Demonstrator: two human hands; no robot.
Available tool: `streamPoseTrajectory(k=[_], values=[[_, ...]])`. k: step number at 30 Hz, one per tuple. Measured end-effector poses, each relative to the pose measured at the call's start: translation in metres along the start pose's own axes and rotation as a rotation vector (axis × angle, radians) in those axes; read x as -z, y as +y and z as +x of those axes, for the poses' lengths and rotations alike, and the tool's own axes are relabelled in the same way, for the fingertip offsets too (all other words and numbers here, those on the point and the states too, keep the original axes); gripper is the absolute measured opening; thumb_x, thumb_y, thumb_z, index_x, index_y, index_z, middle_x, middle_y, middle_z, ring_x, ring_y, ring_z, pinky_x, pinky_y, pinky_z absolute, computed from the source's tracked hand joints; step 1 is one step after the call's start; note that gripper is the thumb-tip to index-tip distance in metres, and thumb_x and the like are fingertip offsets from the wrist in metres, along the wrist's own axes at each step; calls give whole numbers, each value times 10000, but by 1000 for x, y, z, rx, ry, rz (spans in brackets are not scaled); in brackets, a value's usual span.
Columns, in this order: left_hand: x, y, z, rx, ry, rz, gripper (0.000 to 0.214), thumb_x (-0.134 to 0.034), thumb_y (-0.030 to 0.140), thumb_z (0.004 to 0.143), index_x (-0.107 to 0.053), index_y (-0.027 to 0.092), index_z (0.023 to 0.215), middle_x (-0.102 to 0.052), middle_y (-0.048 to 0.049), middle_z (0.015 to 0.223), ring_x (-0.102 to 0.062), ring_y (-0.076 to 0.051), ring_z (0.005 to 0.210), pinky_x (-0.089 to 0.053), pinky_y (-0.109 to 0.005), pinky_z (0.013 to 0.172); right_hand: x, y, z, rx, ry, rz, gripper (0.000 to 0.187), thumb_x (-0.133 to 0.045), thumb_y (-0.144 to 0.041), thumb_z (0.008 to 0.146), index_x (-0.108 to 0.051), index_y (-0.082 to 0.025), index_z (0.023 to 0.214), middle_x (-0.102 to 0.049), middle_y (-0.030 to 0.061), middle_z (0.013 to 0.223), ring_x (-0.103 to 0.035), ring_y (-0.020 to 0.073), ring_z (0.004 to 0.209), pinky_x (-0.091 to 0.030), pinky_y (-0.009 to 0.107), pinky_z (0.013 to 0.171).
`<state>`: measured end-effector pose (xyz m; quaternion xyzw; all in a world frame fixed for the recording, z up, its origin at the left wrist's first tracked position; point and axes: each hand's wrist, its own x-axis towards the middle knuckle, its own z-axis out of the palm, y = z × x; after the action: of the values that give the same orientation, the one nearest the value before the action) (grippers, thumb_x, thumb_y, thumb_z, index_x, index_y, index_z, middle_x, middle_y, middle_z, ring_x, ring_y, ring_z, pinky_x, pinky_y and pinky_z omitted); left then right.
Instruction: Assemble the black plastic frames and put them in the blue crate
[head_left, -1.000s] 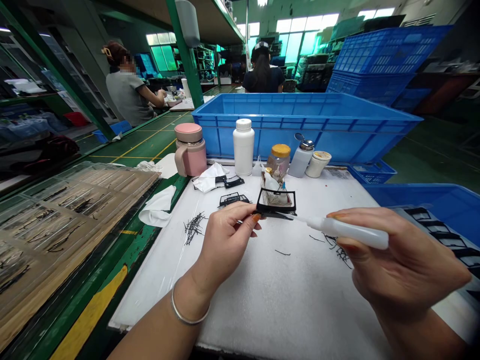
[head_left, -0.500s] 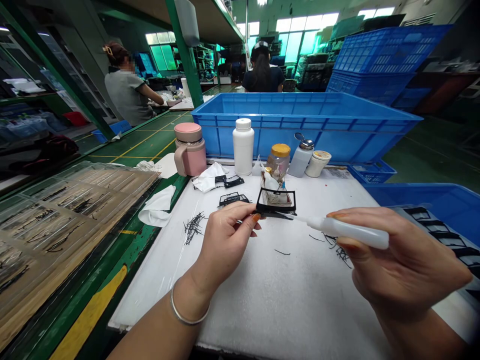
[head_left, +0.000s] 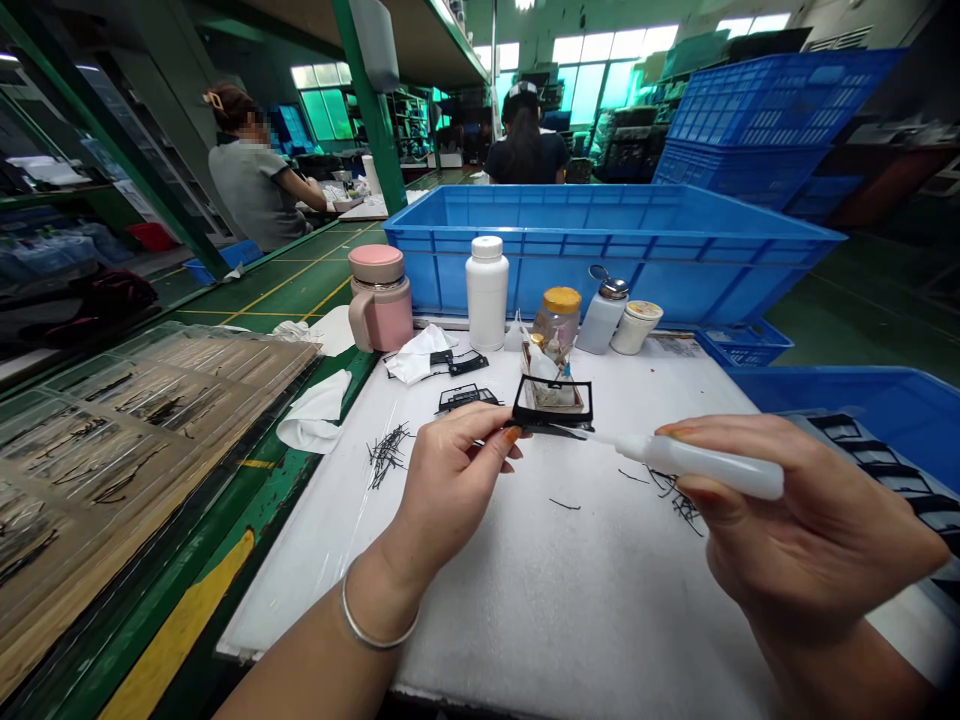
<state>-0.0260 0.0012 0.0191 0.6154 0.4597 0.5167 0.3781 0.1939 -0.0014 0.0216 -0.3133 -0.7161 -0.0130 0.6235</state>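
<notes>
Hands full lol

Left hand (head_left: 448, 480) pinches a black frame (head_left: 553, 416), right hand (head_left: 806, 525) grips white bottle (head_left: 709, 468), nozzle (head_left: 600, 438) near the pinch

Workshop with workbench (head_left: 525, 610), stacked crates (head_left: 765, 105)

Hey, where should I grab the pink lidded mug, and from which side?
Probably by its handle, coming from the front left: the pink mug stands upright with the handle jutting out that way, while a white cloth lies close by its right side.
</notes>
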Motion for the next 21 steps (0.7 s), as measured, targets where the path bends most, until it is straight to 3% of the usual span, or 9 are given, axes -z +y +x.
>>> streamPoseTrajectory(k=[5, 8, 11, 17, 19, 21], values=[[3, 0, 0, 5, 18, -12, 145, -586, 205, 876, -708, 126, 888, -651, -54, 890, -626, -95, 667, -550, -162, 567, -1, -1, 1, 24, 14, 76, 226, -766, -124, 708, -745, -146, 932, -697, 41, 794, -653, 217, 722, -487, 353, 580], [5, 1, 1, 22, 37, -7, 147, -594, 208, 871, -713, 124, 875, -653, -57, 887, -624, -92, 666, -543, -154, 569, 2, -1, 2, -24, -80, 129, 230, -745, -148, 744, -731, -176, 972, -693, 41, 821, -654, 223, 766, -504, 350, 609], [7, 1, 2, 40, 55, -22, 146, -602, 217, 867, -718, 129, 873, -660, -55, 879, -623, -92, 664, -539, -153, 572, 4, 0, 4, -108, -321, 196, 189, -726, -172, 773, -702, -201, 958, -692, 39, 862, -654, 205, 794, -519, 317, 646], [10, -2, 5, 117, 78, -168, 147, -649, 256, 844, -728, 146, 898, -672, -43, 809, -617, -98, 638, -541, -165, 567, 0, 11, 14, -318, -988, 213, 76, -683, -279, 832, -712, -215, 861, -678, -3, 761, -605, 117, 644, -465, 203, 572], [12, -4, 6, 140, 59, -234, 155, -661, 270, 840, -731, 153, 914, -670, -39, 780, -616, -104, 649, -547, -170, 573, 7, 25, 16, -404, -1116, 254, 130, -674, -324, 839, -721, -206, 865, -667, -7, 722, -580, 106, 599, -445, 194, 533], [14, -5, 7, 150, 35, -299, 159, -666, 281, 839, -734, 160, 916, -671, -40, 784, -616, -109, 672, -550, -173, 573, 20, 47, 18, -519, -1149, 329, 180, -661, -356, 843, -719, -194, 895, -669, 5, 724, -569, 107, 570, -436, 199, 493]])
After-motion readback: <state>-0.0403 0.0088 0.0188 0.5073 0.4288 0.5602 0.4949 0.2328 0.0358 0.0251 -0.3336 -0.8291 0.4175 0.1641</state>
